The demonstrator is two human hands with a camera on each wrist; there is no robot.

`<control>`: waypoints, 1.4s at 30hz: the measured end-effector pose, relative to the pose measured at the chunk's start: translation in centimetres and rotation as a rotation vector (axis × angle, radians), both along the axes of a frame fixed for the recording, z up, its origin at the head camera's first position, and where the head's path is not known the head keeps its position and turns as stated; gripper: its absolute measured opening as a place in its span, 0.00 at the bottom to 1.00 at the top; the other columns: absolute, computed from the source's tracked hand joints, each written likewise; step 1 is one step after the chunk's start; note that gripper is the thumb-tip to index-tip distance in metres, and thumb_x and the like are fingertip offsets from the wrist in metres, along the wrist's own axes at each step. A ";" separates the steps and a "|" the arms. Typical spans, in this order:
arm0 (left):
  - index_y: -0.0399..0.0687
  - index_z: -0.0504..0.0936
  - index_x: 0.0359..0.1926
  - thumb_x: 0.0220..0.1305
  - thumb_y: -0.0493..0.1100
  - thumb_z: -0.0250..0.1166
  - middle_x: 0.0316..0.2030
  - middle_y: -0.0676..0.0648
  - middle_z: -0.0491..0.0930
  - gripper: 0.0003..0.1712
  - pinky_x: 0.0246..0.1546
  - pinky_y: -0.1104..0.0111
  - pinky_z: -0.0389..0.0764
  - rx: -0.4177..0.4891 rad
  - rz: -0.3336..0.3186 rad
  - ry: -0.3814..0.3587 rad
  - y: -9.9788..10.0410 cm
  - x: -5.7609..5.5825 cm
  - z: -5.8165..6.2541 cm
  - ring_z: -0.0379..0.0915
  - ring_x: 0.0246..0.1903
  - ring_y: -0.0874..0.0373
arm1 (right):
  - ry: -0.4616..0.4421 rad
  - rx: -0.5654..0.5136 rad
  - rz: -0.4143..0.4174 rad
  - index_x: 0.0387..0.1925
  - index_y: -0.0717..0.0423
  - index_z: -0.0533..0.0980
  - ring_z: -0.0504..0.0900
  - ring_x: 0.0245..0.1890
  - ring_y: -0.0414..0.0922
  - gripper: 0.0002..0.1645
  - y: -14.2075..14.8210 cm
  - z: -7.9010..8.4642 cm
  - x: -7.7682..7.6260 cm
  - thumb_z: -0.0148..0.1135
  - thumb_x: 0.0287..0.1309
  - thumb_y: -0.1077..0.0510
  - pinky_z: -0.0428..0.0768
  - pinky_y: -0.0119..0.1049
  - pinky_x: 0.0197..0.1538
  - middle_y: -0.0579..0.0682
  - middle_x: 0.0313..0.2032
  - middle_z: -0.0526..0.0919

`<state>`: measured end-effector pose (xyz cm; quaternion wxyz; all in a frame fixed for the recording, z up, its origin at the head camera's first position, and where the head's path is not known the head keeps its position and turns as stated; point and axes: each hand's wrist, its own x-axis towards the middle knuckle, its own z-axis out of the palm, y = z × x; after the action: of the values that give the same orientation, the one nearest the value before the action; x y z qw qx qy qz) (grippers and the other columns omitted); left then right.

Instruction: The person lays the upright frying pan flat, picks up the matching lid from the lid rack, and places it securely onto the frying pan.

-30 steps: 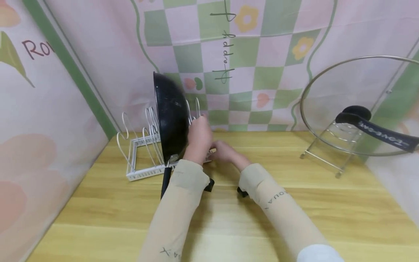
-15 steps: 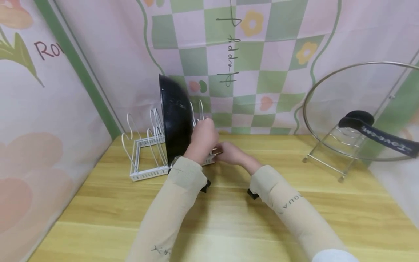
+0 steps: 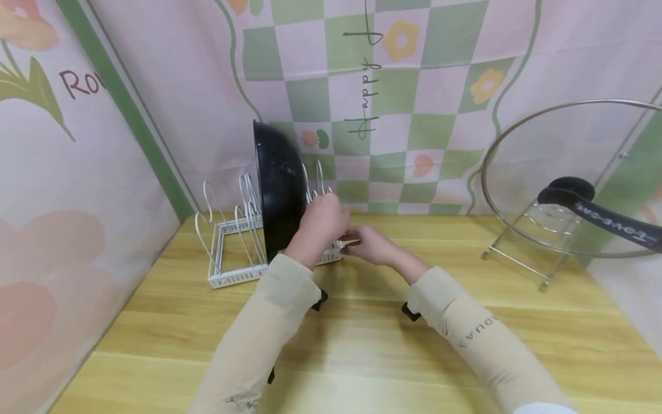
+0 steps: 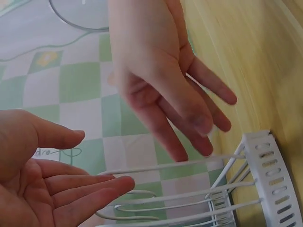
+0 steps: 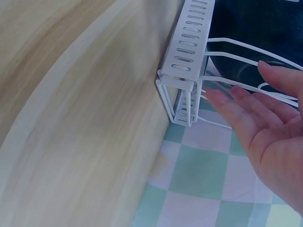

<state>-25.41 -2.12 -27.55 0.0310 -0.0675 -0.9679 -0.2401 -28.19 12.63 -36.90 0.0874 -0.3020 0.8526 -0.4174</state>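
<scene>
A black wok (image 3: 281,190) stands on its edge in a white wire pan rack (image 3: 237,278) at the back left of the table. My left hand (image 3: 323,221) is at the right of the wok, over the rack's right part. In the left wrist view the left hand (image 4: 61,184) has its fingers extended beside the white wires. My right hand (image 3: 372,247) is by the rack's right end. Its fingers (image 5: 255,109) stretch towards the wires in the right wrist view; I cannot tell whether they touch. Neither hand holds anything.
At the right, a large glass lid (image 3: 483,175) with a black handle (image 3: 610,215) leans in a metal wire stand (image 3: 517,267). The wooden table (image 3: 357,356) meets a patterned cloth wall (image 3: 383,138) behind the rack.
The right hand has shifted slightly to the right, and the left hand has lifted a little off the rack's side. Wok and rack keep their places; the view has tilted slightly.
</scene>
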 end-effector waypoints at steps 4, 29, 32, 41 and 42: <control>0.39 0.81 0.37 0.75 0.45 0.59 0.35 0.41 0.82 0.13 0.34 0.58 0.79 -0.006 -0.031 0.018 -0.7 0.3 0.0 0.78 0.33 0.46 | 0.006 -0.022 -0.009 0.67 0.72 0.70 0.76 0.62 0.65 0.28 0.2 0.1 0.2 0.61 0.67 0.68 0.79 0.50 0.60 0.68 0.61 0.77; 0.46 0.87 0.55 0.74 0.41 0.64 0.49 0.46 0.87 0.14 0.38 0.62 0.86 0.174 -0.299 0.144 -6.4 7.1 -2.8 0.86 0.44 0.53 | -0.034 -0.171 0.049 0.64 0.72 0.73 0.83 0.55 0.61 0.24 1.0 0.2 5.6 0.61 0.70 0.66 0.83 0.39 0.54 0.66 0.56 0.82; 0.46 0.88 0.52 0.72 0.38 0.66 0.47 0.47 0.87 0.12 0.43 0.60 0.86 0.245 -0.304 0.152 -7.4 7.8 -3.0 0.86 0.43 0.54 | -0.065 -0.188 0.082 0.63 0.73 0.74 0.84 0.53 0.61 0.23 0.6 0.1 6.4 0.61 0.69 0.66 0.83 0.37 0.52 0.66 0.56 0.82; 0.44 0.89 0.50 0.71 0.36 0.66 0.47 0.47 0.88 0.10 0.42 0.65 0.86 0.353 -0.380 0.144 -9.1 9.0 -2.4 0.86 0.43 0.56 | -0.101 -0.194 0.150 0.60 0.71 0.76 0.86 0.51 0.54 0.21 -0.8 -0.1 7.8 0.63 0.68 0.65 0.83 0.34 0.51 0.66 0.53 0.83; 0.44 0.89 0.50 0.71 0.36 0.66 0.46 0.47 0.88 0.10 0.42 0.66 0.86 0.356 -0.387 0.150 -9.3 9.1 -2.4 0.86 0.43 0.56 | -0.107 -0.201 0.160 0.60 0.72 0.76 0.85 0.52 0.54 0.21 -0.9 -0.2 7.9 0.64 0.68 0.65 0.83 0.34 0.52 0.66 0.53 0.83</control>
<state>-16.31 -11.40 -30.00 0.0673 -0.2624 -0.8746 -0.4021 -20.29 11.71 -37.05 0.1349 -0.3537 0.7738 -0.5079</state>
